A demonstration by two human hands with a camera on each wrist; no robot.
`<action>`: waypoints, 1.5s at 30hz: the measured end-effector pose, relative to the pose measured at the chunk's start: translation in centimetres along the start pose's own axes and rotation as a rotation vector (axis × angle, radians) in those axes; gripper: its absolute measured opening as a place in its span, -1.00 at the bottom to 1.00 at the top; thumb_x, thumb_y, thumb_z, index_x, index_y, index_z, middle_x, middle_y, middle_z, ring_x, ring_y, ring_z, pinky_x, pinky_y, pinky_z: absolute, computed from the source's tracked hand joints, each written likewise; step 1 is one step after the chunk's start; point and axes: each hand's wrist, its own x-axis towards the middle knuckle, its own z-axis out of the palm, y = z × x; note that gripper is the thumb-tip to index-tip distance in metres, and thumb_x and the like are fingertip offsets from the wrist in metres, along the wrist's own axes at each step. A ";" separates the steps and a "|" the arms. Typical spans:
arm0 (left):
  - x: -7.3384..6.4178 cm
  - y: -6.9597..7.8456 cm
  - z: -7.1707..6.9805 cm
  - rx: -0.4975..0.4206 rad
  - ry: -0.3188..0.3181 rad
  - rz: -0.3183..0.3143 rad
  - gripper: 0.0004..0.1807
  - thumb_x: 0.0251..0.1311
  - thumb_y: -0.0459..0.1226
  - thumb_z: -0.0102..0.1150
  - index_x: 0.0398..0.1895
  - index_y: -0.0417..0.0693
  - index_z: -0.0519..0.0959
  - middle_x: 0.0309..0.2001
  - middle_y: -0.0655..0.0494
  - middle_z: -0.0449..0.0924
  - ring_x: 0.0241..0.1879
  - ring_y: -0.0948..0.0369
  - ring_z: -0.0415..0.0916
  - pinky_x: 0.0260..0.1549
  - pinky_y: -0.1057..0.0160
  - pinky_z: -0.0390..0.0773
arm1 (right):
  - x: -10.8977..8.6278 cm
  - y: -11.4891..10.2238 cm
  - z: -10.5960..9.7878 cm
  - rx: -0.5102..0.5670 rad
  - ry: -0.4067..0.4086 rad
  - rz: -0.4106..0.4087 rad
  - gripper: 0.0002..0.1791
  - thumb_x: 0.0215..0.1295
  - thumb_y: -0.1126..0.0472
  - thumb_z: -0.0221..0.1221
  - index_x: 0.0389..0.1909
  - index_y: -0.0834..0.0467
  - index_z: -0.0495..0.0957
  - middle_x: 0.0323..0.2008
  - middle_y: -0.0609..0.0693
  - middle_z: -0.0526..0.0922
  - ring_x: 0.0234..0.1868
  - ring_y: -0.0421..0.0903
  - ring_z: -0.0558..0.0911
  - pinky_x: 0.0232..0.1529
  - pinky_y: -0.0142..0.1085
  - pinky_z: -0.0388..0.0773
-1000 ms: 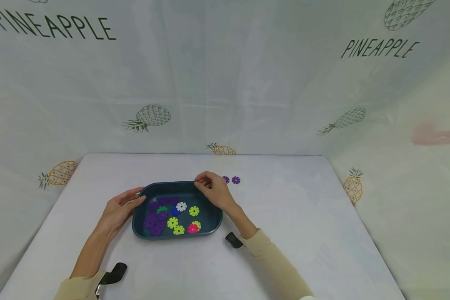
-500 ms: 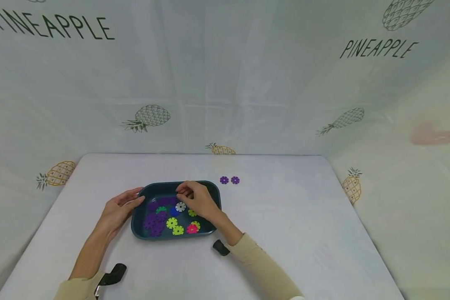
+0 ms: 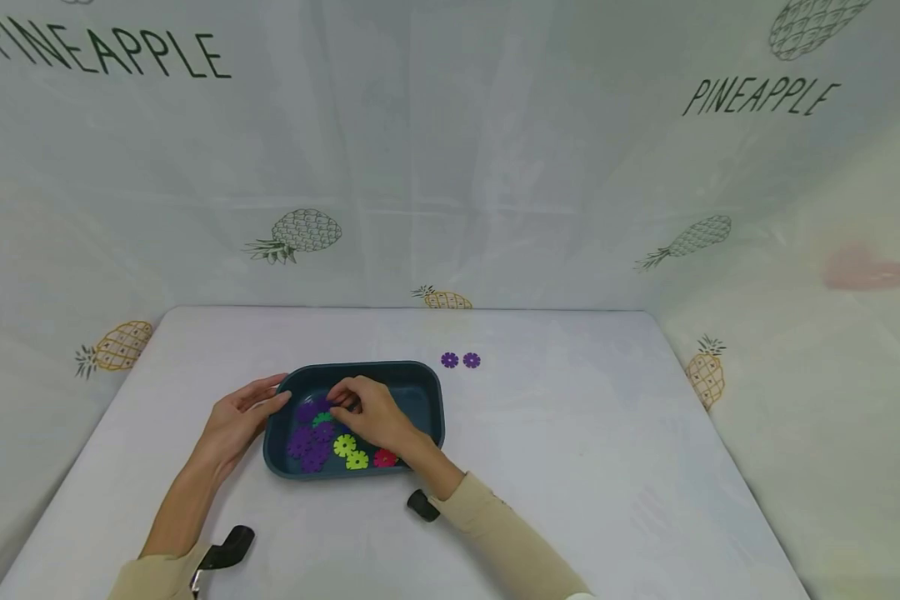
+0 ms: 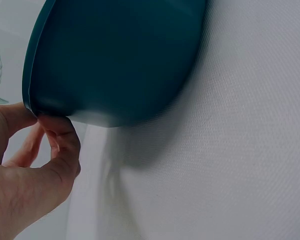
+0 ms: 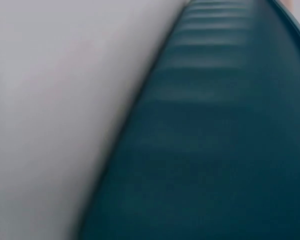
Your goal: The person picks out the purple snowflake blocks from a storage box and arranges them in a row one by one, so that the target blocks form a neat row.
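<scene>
A dark teal tray (image 3: 423, 396) stands on the white table and holds several flower-shaped plastic discs. Purple discs (image 3: 313, 457) lie in its left part, beside a partly covered green disc (image 3: 320, 418). Yellow-green discs (image 3: 345, 446) and a pink disc (image 3: 384, 458) lie toward the near side. My left hand (image 3: 234, 423) pinches the tray's left rim between thumb and fingers, also plain in the left wrist view. Inside the tray, my right hand (image 3: 375, 414) reaches over the discs with bent fingers, fingertips near the purple ones. The right wrist view shows only the tray's blurred outer wall (image 5: 200, 160).
Two purple discs (image 3: 461, 360) lie side by side on the table, beyond the tray's far right corner. Cloth printed with pineapples (image 3: 305, 231) hangs behind the table (image 3: 570, 417) and at its sides.
My right hand has moved left and nearer, from the tray's far rim to the discs inside, uncovering the two purple discs on the table. My left hand stays at the rim.
</scene>
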 end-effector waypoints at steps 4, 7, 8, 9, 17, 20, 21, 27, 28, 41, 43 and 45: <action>0.0 -0.1 0.1 -0.007 -0.017 0.023 -0.23 0.36 0.07 0.30 0.51 -0.08 0.36 0.16 0.16 0.43 0.00 0.40 0.48 -0.08 0.48 0.54 | 0.1 0.0 0.4 -0.042 -0.051 -0.009 -0.78 0.41 0.35 0.29 0.02 0.29 0.63 -0.09 0.11 0.64 -0.11 -0.17 0.62 -0.09 -0.54 0.52; -0.1 -0.3 -0.1 0.006 -0.036 0.045 -0.22 0.40 0.09 0.22 0.54 -0.10 0.31 0.22 0.14 0.41 0.03 0.45 0.47 -0.05 0.51 0.52 | 0.1 -0.1 0.6 -0.098 -0.112 -0.020 -0.74 0.41 0.33 0.29 0.06 0.28 0.63 -0.05 0.12 0.63 -0.06 -0.11 0.63 -0.05 -0.55 0.50; -0.2 -0.4 -0.2 0.010 -0.042 0.049 -0.22 0.41 0.10 0.20 0.54 -0.10 0.31 0.24 0.16 0.41 0.05 0.47 0.46 -0.04 0.53 0.50 | 0.1 -0.1 0.7 -0.128 -0.134 -0.026 -0.73 0.42 0.31 0.29 0.08 0.27 0.63 -0.04 0.11 0.63 -0.04 -0.11 0.63 -0.04 -0.56 0.48; -0.2 -0.5 -0.3 0.014 -0.048 0.054 -0.22 0.43 0.10 0.18 0.55 -0.10 0.30 0.24 0.18 0.41 0.06 0.49 0.45 -0.04 0.54 0.49 | 0.1 -0.1 0.8 -0.157 -0.156 -0.034 -0.72 0.42 0.30 0.29 0.10 0.26 0.63 -0.03 0.10 0.63 -0.03 -0.12 0.63 -0.02 -0.57 0.47; 0.0 -0.7 -1.0 -0.040 -0.095 0.042 -0.24 0.44 0.08 0.17 0.57 -0.07 0.27 0.17 0.38 0.46 0.10 0.52 0.43 -0.02 0.55 0.48 | 0.1 -0.1 1.5 -0.415 -0.254 -0.071 -0.68 0.45 0.16 0.28 0.18 0.08 0.67 0.05 -0.03 0.60 0.06 -0.19 0.51 0.11 -0.49 0.39; 0.1 -0.6 -1.1 -0.045 -0.109 0.041 -0.24 0.45 0.07 0.16 0.57 -0.09 0.26 0.19 0.39 0.46 0.11 0.53 0.43 -0.01 0.55 0.47 | 0.1 -0.2 1.5 -0.430 -0.263 -0.068 -0.68 0.46 0.15 0.28 0.18 0.04 0.67 0.07 -0.03 0.57 0.08 -0.18 0.48 0.12 -0.46 0.38; 0.1 -0.6 -1.1 -0.049 -0.114 0.039 -0.23 0.45 0.07 0.17 0.57 -0.09 0.26 0.20 0.39 0.46 0.12 0.53 0.43 0.00 0.55 0.47 | 0.0 -0.2 1.4 -0.433 -0.262 -0.067 -0.68 0.46 0.15 0.28 0.18 0.04 0.68 0.07 -0.03 0.57 0.07 -0.17 0.48 0.13 -0.46 0.38; 0.2 -0.5 -1.2 -0.150 -0.171 0.036 -0.26 0.47 -0.02 0.18 0.58 -0.12 0.24 0.19 0.45 0.48 0.13 0.51 0.46 0.02 0.52 0.50 | -0.2 -0.3 1.1 -0.444 -0.227 -0.051 -0.72 0.45 0.20 0.28 0.12 0.06 0.68 0.06 -0.02 0.59 0.09 -0.14 0.48 0.17 -0.42 0.38; 0.2 -0.5 -1.3 -0.174 -0.180 0.036 -0.28 0.47 -0.05 0.18 0.57 -0.13 0.24 0.18 0.46 0.49 0.13 0.51 0.48 0.02 0.51 0.50 | -0.3 -0.3 1.1 -0.443 -0.217 -0.043 -0.73 0.45 0.21 0.28 0.12 0.06 0.67 0.06 -0.01 0.59 0.08 -0.14 0.48 0.16 -0.42 0.39; 0.4 0.0 -1.3 -0.026 -0.110 0.010 -0.29 0.40 0.02 0.28 0.52 -0.02 0.37 0.10 0.32 0.41 0.03 0.39 0.39 -0.09 0.43 0.52 | -0.6 -0.1 -0.1 -0.259 -0.058 0.017 -0.76 0.31 0.42 0.35 -0.02 0.20 0.70 -0.20 0.06 0.58 -0.17 -0.17 0.61 -0.15 -0.57 0.48; 0.3 0.2 -1.2 -0.016 -0.099 0.012 -0.29 0.39 0.01 0.29 0.51 -0.02 0.38 0.08 0.29 0.41 0.00 0.39 0.41 -0.11 0.43 0.52 | -0.6 -0.2 -0.4 -0.253 -0.054 0.015 -0.77 0.33 0.42 0.33 -0.03 0.21 0.72 -0.20 0.07 0.59 -0.16 -0.15 0.62 -0.16 -0.57 0.48; 0.3 0.2 -1.2 -0.013 -0.090 0.015 -0.30 0.39 0.01 0.30 0.51 -0.02 0.39 0.09 0.26 0.40 -0.02 0.40 0.42 -0.11 0.43 0.53 | -0.6 -0.1 -0.7 -0.250 -0.047 0.010 -0.79 0.35 0.43 0.31 -0.04 0.21 0.72 -0.21 0.07 0.60 -0.17 -0.14 0.63 -0.16 -0.57 0.48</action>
